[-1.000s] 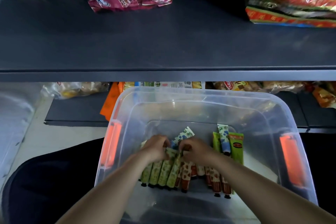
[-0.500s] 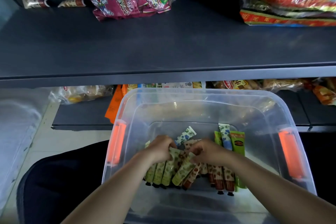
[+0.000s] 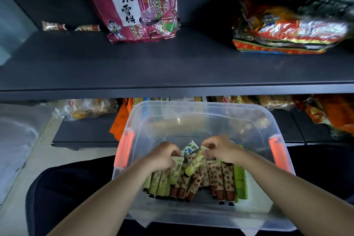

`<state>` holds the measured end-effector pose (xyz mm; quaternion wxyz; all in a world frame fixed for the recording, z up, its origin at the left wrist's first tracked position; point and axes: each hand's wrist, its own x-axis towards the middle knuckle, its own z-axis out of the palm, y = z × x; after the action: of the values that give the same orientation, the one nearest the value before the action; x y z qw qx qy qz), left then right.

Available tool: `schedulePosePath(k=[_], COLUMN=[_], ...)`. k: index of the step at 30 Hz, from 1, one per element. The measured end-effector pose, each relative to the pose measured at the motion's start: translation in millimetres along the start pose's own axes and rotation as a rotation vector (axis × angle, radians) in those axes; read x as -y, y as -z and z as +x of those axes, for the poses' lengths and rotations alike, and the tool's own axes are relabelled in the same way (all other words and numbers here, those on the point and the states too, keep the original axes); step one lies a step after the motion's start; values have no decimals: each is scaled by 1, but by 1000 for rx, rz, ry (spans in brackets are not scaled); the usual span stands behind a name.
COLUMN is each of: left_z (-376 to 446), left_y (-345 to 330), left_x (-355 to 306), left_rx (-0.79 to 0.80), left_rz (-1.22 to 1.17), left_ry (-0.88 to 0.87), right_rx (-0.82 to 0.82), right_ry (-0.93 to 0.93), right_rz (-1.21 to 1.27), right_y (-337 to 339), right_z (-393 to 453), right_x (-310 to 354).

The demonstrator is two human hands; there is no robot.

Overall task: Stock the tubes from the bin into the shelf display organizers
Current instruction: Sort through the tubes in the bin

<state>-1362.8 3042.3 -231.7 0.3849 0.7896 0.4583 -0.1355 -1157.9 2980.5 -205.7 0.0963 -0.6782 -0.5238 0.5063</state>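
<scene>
**Tubes gathered, shelf comes into view**

Both hands are deeper in the clear plastic bin with orange handles (image 3: 201, 113) than a second ago; the left hand (image 3: 162, 156) grips a pale green tube (image 3: 177, 168), the right hand (image 3: 222, 149) pinches a yellow-green tube (image 3: 193, 165) by its crimped end, lifted off the row of green and brown patterned tubes (image 3: 220, 182), suggesting a handful about to leave; the view has tilted up to the dark grey metal shelf (image 3: 172, 65), with a pink rice-cracker bag (image 3: 138, 15) and orange snack packets (image 3: 287, 30).
</scene>
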Motion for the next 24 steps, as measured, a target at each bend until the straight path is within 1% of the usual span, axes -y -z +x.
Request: schedulePosePath(k=[3,5,8,11,14,19,24], left_z=[-14,-29,-55,-86,-127,-200,-248], left_y=[28,54,101,153,211,298,374], left_x=[-17,-30,-51,-73,-99,-139,-169], left_rx=[-69,-95,-152,-234,-338,-509,-744], left_rz=[-22,-34,-6,8,72,106,33], left_ry=[-31,-81,-141,-178,-218,-286,-376], right_rx=[-31,-57,-112,-203,-272,-372,-523], right_ry=[64,127,254,421,548,732,859], right_rz=[-17,-67,-186,-283,-380,-460,-460], right_y=[18,36,68,103,138,185,222], right_z=[-17,-29,-52,-85,-122,-177,-213], right_x=[26,47,89,144,201,290,366])
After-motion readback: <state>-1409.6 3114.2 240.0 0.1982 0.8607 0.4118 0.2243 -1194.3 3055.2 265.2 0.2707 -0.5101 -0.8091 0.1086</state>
